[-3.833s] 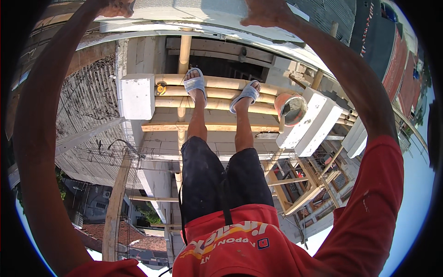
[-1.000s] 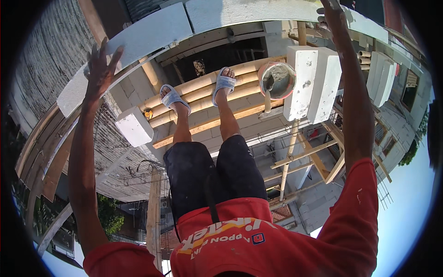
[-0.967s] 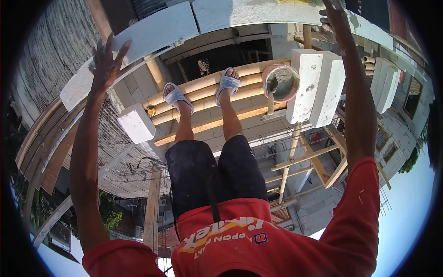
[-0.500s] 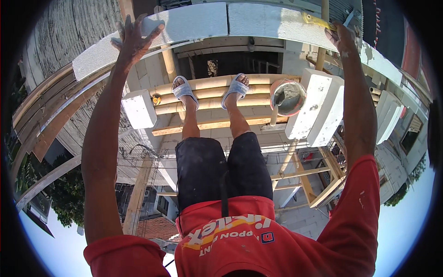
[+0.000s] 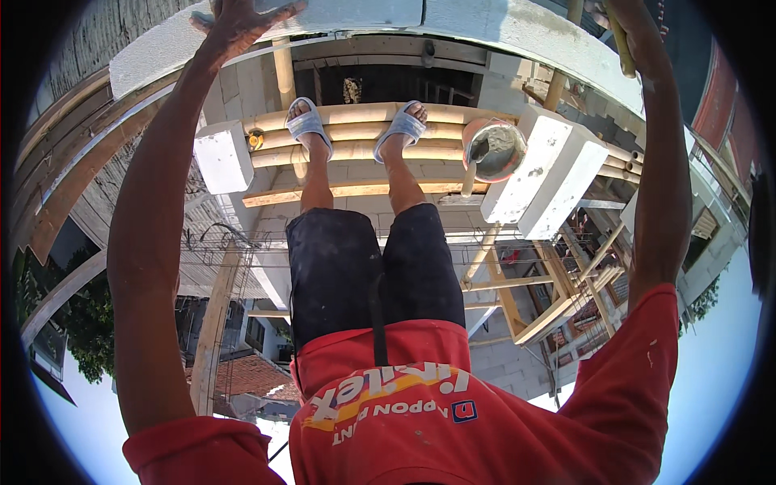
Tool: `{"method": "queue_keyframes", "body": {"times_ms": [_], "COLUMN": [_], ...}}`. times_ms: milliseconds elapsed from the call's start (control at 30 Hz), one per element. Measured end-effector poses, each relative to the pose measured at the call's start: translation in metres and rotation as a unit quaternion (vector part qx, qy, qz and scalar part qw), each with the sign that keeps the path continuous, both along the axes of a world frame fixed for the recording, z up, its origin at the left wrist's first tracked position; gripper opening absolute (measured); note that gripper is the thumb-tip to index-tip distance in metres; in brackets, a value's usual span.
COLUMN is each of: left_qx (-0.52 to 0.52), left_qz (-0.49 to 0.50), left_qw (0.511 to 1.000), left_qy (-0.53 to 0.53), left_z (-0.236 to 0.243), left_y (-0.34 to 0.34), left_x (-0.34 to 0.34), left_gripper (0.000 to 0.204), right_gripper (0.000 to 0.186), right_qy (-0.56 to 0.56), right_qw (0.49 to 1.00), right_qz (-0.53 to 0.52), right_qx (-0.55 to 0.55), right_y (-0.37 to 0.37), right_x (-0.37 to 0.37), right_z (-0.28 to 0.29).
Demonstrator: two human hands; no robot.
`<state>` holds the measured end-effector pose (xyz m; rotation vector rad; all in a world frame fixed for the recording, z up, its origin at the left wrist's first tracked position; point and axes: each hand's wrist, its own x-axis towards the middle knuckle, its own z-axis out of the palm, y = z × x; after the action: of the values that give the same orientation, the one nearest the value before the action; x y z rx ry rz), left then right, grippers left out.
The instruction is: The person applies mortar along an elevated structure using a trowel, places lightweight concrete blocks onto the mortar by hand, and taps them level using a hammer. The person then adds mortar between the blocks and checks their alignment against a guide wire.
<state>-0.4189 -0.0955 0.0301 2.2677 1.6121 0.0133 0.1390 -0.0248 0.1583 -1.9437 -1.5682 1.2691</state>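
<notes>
The row of white blocks (image 5: 533,36) runs in a bowed line across the top of the view, beyond the far edge of the bamboo platform (image 5: 356,132), with an upright joint between two of its blocks near the middle. The left hand (image 5: 242,23) is at the left-hand block of that row, fingers spread wide and thumb stretched toward the joint; it grips nothing visible, and how firmly it presses cannot be told because the upper edge of the view cuts it off. The right hand (image 5: 635,18), also partly cut off, is curled around a slim yellow tool (image 5: 622,50), which points down past the near edge of the row toward its right end. The person stands on the platform's bamboo poles in pale blue sandals (image 5: 305,124). At the platform's left end sits a single white block (image 5: 223,158), with a small yellow-and-black round object (image 5: 255,140) just beside it on the poles. Toward the right end is an orange-rimmed bucket (image 5: 470,137) holding grey mortar (image 5: 506,142), a tool handle (image 5: 468,179) leaning out over its near side. Two long white blocks (image 5: 537,166) lie side by side right next to the bucket. A wooden plank (image 5: 364,190) runs along the platform's near edge.
</notes>
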Motion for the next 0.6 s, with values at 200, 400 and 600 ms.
{"method": "queue_keyframes", "body": {"times_ms": [200, 400, 600], "left_qx": [0.215, 0.046, -0.091], "left_qz": [-0.189, -0.044, 0.163], "left_qw": [0.954, 0.996, 0.982], "left_qy": [-0.088, -0.062, 0.036], "left_z": [-0.024, -0.011, 0.026], "left_y": [0.026, 0.019, -0.004], "left_x": [-0.021, -0.011, -0.001], "left_gripper": [0.038, 0.044, 0.086], "right_gripper": [0.053, 0.047, 0.042], "right_qy": [-0.206, -0.339, -0.375], "right_qw": [0.927, 0.855, 0.829], "right_qz": [0.313, 0.393, 0.412], "right_qx": [0.028, -0.021, -0.048], "right_y": [0.088, 0.082, 0.076], "right_x": [-0.126, -0.204, -0.236], "right_z": [-0.064, -0.099, -0.098]}}
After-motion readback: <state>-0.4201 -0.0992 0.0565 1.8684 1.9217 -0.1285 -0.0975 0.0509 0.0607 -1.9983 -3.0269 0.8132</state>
